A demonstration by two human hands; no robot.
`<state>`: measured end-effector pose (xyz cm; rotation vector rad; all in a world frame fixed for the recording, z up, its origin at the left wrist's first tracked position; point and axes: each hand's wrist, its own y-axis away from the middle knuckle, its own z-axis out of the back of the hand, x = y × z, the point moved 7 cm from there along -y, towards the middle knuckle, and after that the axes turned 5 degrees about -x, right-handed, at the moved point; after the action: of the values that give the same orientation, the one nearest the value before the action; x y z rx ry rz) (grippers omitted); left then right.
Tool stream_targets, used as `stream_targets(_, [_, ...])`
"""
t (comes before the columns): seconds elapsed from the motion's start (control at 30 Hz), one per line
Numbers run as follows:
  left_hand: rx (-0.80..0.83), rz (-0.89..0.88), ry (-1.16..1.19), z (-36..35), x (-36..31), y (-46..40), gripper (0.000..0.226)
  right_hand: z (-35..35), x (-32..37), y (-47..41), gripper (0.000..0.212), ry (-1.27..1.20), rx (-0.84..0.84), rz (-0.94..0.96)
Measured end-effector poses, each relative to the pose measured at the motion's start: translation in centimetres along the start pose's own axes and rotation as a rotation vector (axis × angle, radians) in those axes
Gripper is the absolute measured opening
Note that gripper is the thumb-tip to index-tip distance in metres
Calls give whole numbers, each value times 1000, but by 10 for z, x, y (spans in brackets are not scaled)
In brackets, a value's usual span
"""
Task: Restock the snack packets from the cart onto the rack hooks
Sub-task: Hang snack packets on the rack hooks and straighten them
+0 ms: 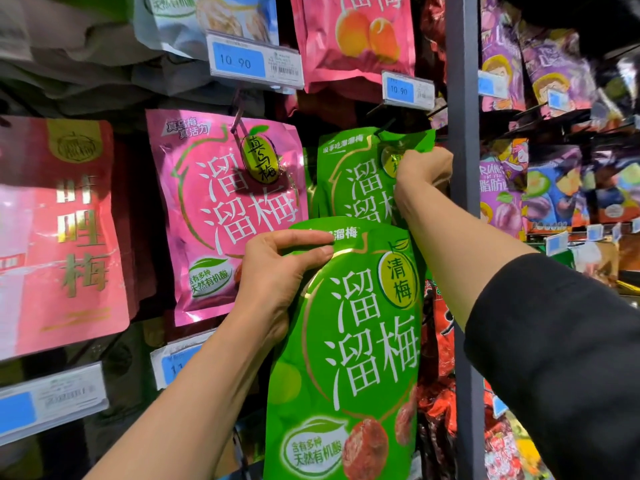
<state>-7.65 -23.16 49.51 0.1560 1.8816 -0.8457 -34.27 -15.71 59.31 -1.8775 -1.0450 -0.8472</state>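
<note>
Left hand (277,271): my thumb and fingers pinch the top edge of a green packet (349,358), held up in front of the rack.
Right hand (422,174): I grip the top of a second green packet (353,174) at its hook (384,128).
Beside: a pink packet (225,209) hangs just to the left.

The big snack packet (349,341) in front is bright green with white letters and a yellow circle. The packet behind it (353,174) is green too. The next packet (225,216) is pink. Price tags (239,60) are blue and white. The sleeve (561,358) is black.
</note>
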Motion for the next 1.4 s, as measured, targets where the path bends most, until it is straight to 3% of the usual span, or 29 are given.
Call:
stream_targets(0.1, [1,-9,-10,2,-3,-1,18,-21,-11,-2,9,108,200,-72])
stream_targets(0.23, [14,-55,-26,1,-13,-5,18,-18,-12,12,49,134,549,-48])
stream_targets(0.3, [17,-84,-33,-2,-21,-9,19,5,-11,8,57,221,517,62])
stream_targets(0.37, [25,-112,-38,-6,-29,-15,19,34,-10,0,59,154,408,125])
stream_targets(0.43, [33,-144,-47,-12,-36,-24,19,48,-19,9,49,-109,532,-58])
stream_targets(0.53, [29,-225,-70,-21,-48,-40,20,50,-37,51,38,-395,974,-499])
stream_targets(0.6, [32,-283,-84,-31,-54,-50,21,51,-40,68,55,-417,1096,-552])
stream_targets(0.63, [32,-315,-99,-37,-57,-54,21,51,-37,71,47,-417,1129,-540])
stream_targets(0.7, [23,-381,-148,-45,-62,-63,21,48,-26,70,24,-393,1102,-528])
stream_targets(0.83, [47,-476,-332,-61,-77,-79,34,38,-1,45,11,-369,943,-438])
stream_targets(0.97, [-44,-889,-1133,-94,-109,-76,65,28,9,12,25,-350,766,-380])
stream_targets(1.07, [139,-1112,-1472,-129,-114,-80,77,17,17,-4,19,-367,712,-370])
stream_targets(1.17, [256,-1162,-1755,-149,-111,-94,80,5,20,-12,22,-360,689,-376])
stream_targets(1.4, [282,-1112,-1949,-149,-116,-116,76,-36,-7,-44,50,-303,619,-422])
